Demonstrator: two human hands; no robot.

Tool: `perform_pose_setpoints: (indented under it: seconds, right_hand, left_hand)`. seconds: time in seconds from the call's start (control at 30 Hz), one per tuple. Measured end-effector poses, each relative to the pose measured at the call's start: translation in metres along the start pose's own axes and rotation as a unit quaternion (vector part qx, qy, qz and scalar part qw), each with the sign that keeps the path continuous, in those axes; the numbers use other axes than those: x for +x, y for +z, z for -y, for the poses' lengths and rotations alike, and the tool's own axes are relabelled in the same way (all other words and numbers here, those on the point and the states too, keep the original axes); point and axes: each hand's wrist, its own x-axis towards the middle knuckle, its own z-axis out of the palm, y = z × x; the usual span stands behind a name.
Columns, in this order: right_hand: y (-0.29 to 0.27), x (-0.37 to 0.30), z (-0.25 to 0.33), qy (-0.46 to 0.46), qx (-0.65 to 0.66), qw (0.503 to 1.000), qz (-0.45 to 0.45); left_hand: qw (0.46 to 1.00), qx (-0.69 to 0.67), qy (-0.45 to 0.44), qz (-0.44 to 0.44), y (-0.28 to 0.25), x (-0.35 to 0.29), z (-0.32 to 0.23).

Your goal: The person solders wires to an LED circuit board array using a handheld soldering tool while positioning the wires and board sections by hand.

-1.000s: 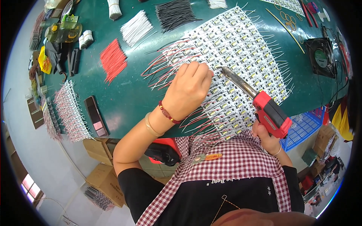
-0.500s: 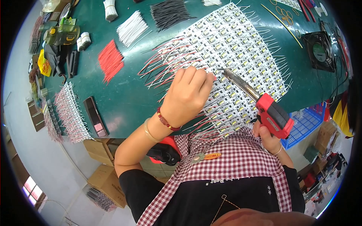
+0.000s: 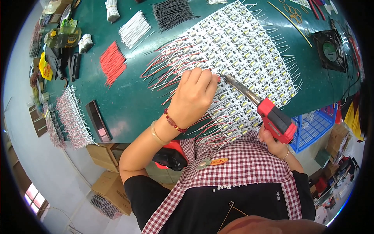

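My left hand [image 3: 196, 91] is closed in a pinch over a sheet of small white LED boards [image 3: 249, 58]. Its fingertips hide what they hold; a speck of red shows beside them. My right hand [image 3: 274, 145] grips a red and black soldering gun [image 3: 274, 119]. The gun's dark metal tip points up and left, close to the left fingertips, above the boards. Red and white wires [image 3: 163, 70] stick out along the sheet's left side, and white wires fringe its right edge.
On the green table [image 3: 128, 101] lie piles of red wires [image 3: 113, 62], white wires [image 3: 134, 30] and black wires [image 3: 173, 13]. A phone-like dark slab [image 3: 97, 119] and wired boards [image 3: 72, 117] are at the left. A black fan [image 3: 331, 50] stands right, above a blue basket [image 3: 313, 128].
The soldering gun in my right hand has shifted left and slightly up, bringing its tip nearer my left fingertips. My left hand has barely moved and stays pinched.
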Motion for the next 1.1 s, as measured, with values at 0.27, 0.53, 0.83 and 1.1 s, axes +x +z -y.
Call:
perform_pose_setpoints:
  seconds: [0.27,0.53,0.83,1.1]
  right_hand:
    - [0.002,-0.002,-0.001,-0.036,-0.013,0.999,-0.028]
    - [0.005,0.003,0.015,-0.020,0.143,0.989,-0.012]
    - [0.010,-0.002,-0.008,0.003,0.013,0.998,-0.055]
    - [0.008,0.000,-0.011,-0.034,-0.020,0.999,-0.019]
  left_hand:
    - [1.000,0.007,0.001,-0.002,0.000,0.002,-0.002]
    - [0.998,0.059,0.024,-0.013,0.000,0.006,-0.001]
    - [0.998,0.057,0.012,0.014,0.000,0.003,-0.004]
    - [0.997,0.070,0.012,0.013,0.000,0.003,-0.005]
